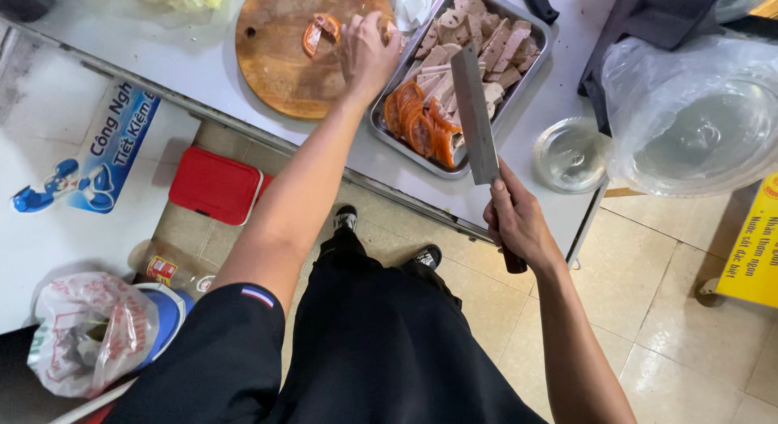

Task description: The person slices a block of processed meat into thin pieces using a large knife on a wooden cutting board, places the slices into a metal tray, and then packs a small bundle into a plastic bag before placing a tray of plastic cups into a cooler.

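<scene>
Grey metal table, edge running diagonally across frame. On it: round wooden cutting board at left; rectangular steel tray just beside board, holding pale and orange slices; round glass lid near table's right corner; dark folded cloth behind lid. Tiled floor below: red plastic stool by table edge, plastic bottle lying on side near stool.

Blue-white printed sticker on white surface, left edge. Yellow sign with dark lettering, floor at right edge. Bottle with red-yellow label on floor. Printed pink-white plastic bag, bottom-left corner.
</scene>
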